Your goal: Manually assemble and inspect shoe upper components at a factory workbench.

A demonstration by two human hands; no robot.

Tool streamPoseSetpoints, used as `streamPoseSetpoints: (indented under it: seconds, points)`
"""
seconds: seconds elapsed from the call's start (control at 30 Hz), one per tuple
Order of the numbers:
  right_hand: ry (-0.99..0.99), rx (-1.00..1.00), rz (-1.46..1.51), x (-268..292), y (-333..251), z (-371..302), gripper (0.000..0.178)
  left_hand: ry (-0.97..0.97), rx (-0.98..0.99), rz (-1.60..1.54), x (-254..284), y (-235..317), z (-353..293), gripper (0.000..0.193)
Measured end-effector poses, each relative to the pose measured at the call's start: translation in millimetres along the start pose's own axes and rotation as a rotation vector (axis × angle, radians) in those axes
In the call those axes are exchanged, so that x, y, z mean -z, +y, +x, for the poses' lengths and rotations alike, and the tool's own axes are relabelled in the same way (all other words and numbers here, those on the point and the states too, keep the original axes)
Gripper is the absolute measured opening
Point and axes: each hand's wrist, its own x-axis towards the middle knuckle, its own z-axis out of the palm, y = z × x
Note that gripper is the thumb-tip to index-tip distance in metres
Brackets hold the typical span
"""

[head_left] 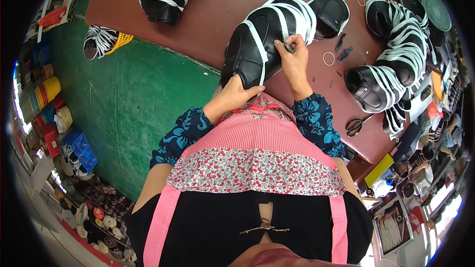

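Observation:
A row of black shoe uppers (245, 44) with white edging lies on the table in front of me, overlapping one another. My left hand (230, 95) grips the near end of the closest upper, its thumb along the white edge (261, 71). At the right side of the same row, my right hand (296, 63) is closed in a pinch beside a white edge. Something small and dark shows between its fingers, too covered to name. A single black piece with white edging (329, 14) lies just beyond the row.
The reddish-brown table (208, 29) bears another stack of uppers (405, 54) on the right and more (166, 0) at the far left. Scissors (355, 126), a rubber band (328, 59) and dark scraps (345, 54) lie on it. A yellow basket (121, 42) stands left on the green floor (123, 113).

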Motion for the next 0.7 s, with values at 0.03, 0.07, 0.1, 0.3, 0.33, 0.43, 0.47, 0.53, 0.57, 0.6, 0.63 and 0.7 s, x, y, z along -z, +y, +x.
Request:
streamPoseSetpoints:
  seconds: [0.03, 0.07, 0.1, 0.3, 0.33, 0.43, 0.47, 0.53, 0.57, 0.6, 0.63, 0.7]
  points:
    - [-0.002, 0.002, -0.003, -1, -4, -1, 0.034, 0.001, -0.002, -0.003, -1, 6, -2, 0.043]
    - [-0.037, -0.002, -0.103, -2, -10, -3, 0.035, 0.026, -0.044, 0.119, -3, 12, -4, 0.044]
    - [-0.071, -0.008, -0.204, -3, -13, -4, 0.035, 0.050, -0.086, 0.240, -3, 18, -5, 0.044]
    - [0.012, -0.171, 0.264, 5, -7, 0, 0.033, 0.252, -0.253, 0.390, 59, 47, -12, 0.044]
    - [0.023, -0.204, 0.328, 10, -4, 0, 0.033, 0.310, -0.297, 0.461, 78, 43, -7, 0.045]
    - [-0.003, -0.244, 0.426, 20, -7, -4, 0.032, 0.330, -0.221, 0.827, 127, 28, 19, 0.047]
    - [-0.051, -0.310, 0.455, 24, -11, -6, 0.031, 0.329, -0.170, 0.932, 133, 25, 32, 0.048]
    - [-0.090, -0.374, 0.484, 33, -19, -14, 0.030, 0.342, -0.125, 1.044, 134, 16, 43, 0.044]
    - [-0.121, -0.369, 0.573, 39, -23, -19, 0.030, 0.409, -0.223, 1.053, 132, 10, 47, 0.040]
    - [-0.151, -0.363, 0.662, 45, -25, -22, 0.030, 0.476, -0.321, 1.058, 131, 5, 51, 0.036]
    - [-0.219, -0.323, 0.744, 71, 5, -24, 0.022, 0.498, -0.330, 1.015, 124, 7, 50, 0.024]
    - [-0.152, -0.253, 0.872, 102, -5, -39, 0.030, 0.537, -0.387, 0.951, 110, 8, 41, 0.020]
